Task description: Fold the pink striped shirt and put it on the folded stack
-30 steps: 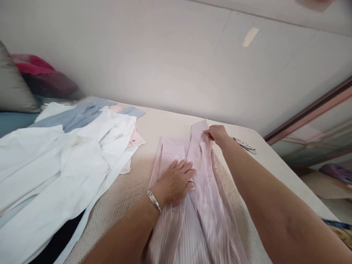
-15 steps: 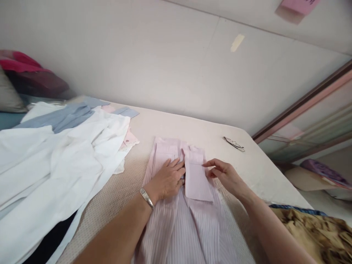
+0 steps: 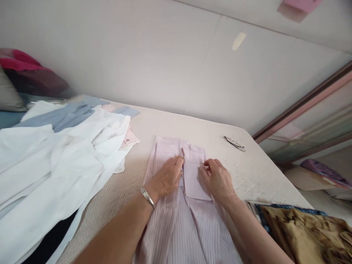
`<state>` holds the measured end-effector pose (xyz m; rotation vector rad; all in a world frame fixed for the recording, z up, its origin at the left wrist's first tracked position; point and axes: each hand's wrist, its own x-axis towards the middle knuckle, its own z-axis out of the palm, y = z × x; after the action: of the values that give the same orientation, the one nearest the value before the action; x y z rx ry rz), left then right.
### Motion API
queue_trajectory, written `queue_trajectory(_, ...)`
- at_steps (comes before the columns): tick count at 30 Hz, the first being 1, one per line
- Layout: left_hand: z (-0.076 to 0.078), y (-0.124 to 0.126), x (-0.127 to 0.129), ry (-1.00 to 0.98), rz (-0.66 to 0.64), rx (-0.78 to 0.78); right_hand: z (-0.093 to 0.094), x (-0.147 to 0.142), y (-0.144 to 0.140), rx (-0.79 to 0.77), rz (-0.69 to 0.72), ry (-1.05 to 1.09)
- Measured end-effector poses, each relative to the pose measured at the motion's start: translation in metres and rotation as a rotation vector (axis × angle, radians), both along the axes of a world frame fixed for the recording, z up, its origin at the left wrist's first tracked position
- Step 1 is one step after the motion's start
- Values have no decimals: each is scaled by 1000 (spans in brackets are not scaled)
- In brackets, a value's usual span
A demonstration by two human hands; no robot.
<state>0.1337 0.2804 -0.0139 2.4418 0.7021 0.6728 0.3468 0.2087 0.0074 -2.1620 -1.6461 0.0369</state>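
A pale lilac striped garment lies spread lengthwise on the covered table in front of me. On its upper right part sits a plain lilac rectangular fabric piece, its lower edge lying loose over the stripes. My left hand, with a silver bracelet at the wrist, rests on the garment, its closed fingertips at the left edge of this piece. At the opposite edge, my right hand pinches the piece with thumb and forefinger. The undersides of the left fingers are hidden.
White and blue clothes are heaped on the left. Eyeglasses lie toward the back right of the table. A brown satiny cloth is bunched at the lower right. Behind the table rises a pale wall.
My right hand has moved in to the left and closed on the fabric piece's right edge. The left fingers, spread flat before, have drawn together at its left edge.
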Motion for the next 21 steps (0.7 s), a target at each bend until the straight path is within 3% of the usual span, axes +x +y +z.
queue_trajectory(4, -4, -2, 3, 58, 90, 86, -3, -19, 2, 52, 221, -213)
queue_trajectory(6, -9, -4, 4, 131, 131, 99, -13, -26, 4, -48, 294, -233)
queue_trajectory(10, -13, -2, 2, 212, 136, 91, -32, -29, 6, -204, 294, -199)
queue_trajectory(17, 19, 6, -16, 208, -46, 1, -30, -27, 4, -189, 276, -152)
queue_trajectory(21, 33, 2, -17, 327, -38, 28, -31, -27, 5, -193, 277, -158)
